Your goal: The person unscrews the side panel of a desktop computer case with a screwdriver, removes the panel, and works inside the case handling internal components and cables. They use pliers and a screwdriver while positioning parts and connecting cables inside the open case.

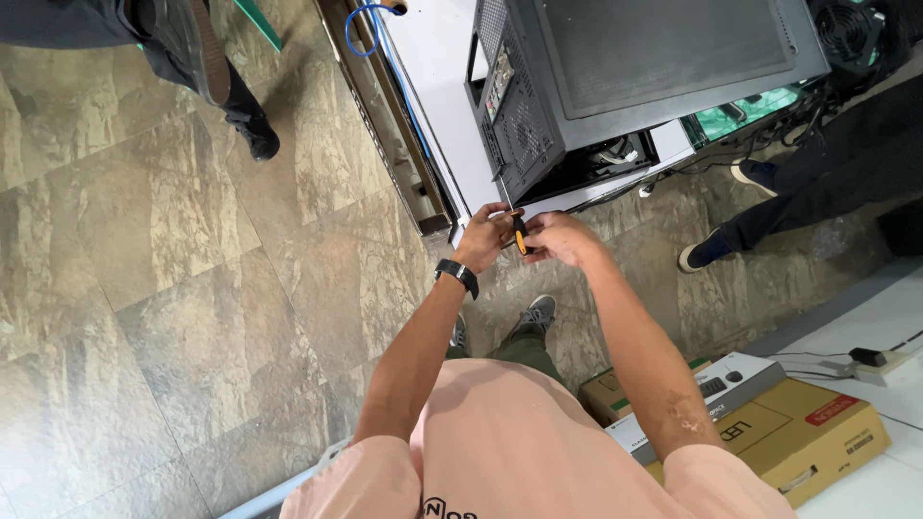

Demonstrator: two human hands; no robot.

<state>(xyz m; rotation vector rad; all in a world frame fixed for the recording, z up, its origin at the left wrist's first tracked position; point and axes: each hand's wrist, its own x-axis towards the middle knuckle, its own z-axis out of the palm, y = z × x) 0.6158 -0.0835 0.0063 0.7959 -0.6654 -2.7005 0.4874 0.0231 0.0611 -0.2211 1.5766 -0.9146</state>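
Fingers of both the left hand [484, 237] and right hand [562, 237] pinch a black-and-orange screwdriver [520, 234].

White table [437, 67], black computer case [615, 77] and blue cable [385, 48] on it

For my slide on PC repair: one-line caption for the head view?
Both hands, left hand and right hand, hold an orange-handled screwdriver at the black computer case on a white table.

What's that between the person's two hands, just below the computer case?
A screwdriver with an orange-and-black handle, gripped between left hand and right hand, in the head view.
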